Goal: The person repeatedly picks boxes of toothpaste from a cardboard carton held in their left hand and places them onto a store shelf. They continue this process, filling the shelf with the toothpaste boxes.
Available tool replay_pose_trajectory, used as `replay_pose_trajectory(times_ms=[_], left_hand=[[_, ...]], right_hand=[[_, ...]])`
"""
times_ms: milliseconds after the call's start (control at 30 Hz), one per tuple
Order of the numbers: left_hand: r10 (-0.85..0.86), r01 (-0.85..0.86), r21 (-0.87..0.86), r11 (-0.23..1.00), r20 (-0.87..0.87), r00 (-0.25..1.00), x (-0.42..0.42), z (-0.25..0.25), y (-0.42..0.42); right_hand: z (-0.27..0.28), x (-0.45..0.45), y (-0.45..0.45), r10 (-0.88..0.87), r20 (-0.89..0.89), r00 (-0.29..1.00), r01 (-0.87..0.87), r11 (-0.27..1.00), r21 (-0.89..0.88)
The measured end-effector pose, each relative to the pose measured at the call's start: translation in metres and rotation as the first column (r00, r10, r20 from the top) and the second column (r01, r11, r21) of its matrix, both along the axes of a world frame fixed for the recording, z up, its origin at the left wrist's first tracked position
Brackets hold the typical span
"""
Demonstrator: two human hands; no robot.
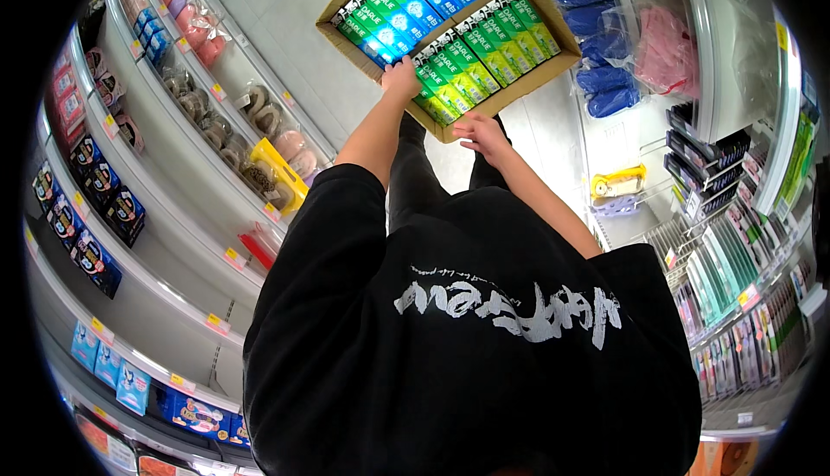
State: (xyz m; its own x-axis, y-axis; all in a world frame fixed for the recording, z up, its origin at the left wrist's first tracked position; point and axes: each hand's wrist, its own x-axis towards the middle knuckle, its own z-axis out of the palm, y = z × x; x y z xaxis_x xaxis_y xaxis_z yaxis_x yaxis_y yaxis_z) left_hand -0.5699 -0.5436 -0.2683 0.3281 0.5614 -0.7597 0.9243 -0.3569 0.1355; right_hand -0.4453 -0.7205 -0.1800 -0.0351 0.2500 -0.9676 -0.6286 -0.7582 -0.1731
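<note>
An open cardboard box (532, 83) lies before me, filled with upright rows of Darlie toothpaste cartons. Green-and-blue cartons (415, 6) fill its far left part, and green-and-yellow cartons (463, 77) stand in the nearer right part. My left hand (402, 78) rests at the box's near left side, its fingertips at the edge of the blue cartons; whether it grips anything is hidden. Beside the near corner of the box is my right hand (483, 137), its fingers apart and nothing seen in them.
Store shelves (188, 294) with packaged goods and price tags curve along the left. A yellow package (282, 174) juts from one shelf. On the right are bagged blue items (593, 41), a bagged pink item (664, 48) and racks of packaged toothbrushes (720, 275). Grey tiled floor (285, 28) lies between.
</note>
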Motion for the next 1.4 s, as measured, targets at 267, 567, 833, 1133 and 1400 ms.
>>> replay_pose_trajectory(times_ms=[267, 567, 833, 1133, 1400], left_hand=[[-0.127, 0.117, -0.15, 0.982, -0.061, 0.99, -0.004, 0.023, 0.03], [0.068, 0.045, -0.281, 0.959, 0.378, 0.923, -0.007, 0.148, 0.06], [0.595, -0.119, -0.67, 0.733, 0.546, 0.59, 0.065, 0.256, 0.037], [0.571, 0.179, -0.564, 0.807, 0.821, 0.01, 0.251, 0.343, -0.042], [0.155, 0.36, -0.087, 0.929, 0.974, -0.165, 0.375, 0.441, -0.073]], right_hand=[[0.012, 0.008, 0.0, -0.011, 0.001, 1.0, 0.011, 1.0, 0.024], [0.05, 0.056, -0.015, 0.098, 0.321, 0.942, -0.159, 0.973, 0.169], [0.154, 0.107, -0.028, -0.275, 0.292, 0.916, 0.102, 0.863, 0.495], [0.273, 0.195, -0.097, -0.514, 0.857, 0.033, 0.084, 0.856, 0.51], [0.342, 0.291, -0.122, -0.476, 0.768, -0.428, 0.16, 0.797, 0.582]])
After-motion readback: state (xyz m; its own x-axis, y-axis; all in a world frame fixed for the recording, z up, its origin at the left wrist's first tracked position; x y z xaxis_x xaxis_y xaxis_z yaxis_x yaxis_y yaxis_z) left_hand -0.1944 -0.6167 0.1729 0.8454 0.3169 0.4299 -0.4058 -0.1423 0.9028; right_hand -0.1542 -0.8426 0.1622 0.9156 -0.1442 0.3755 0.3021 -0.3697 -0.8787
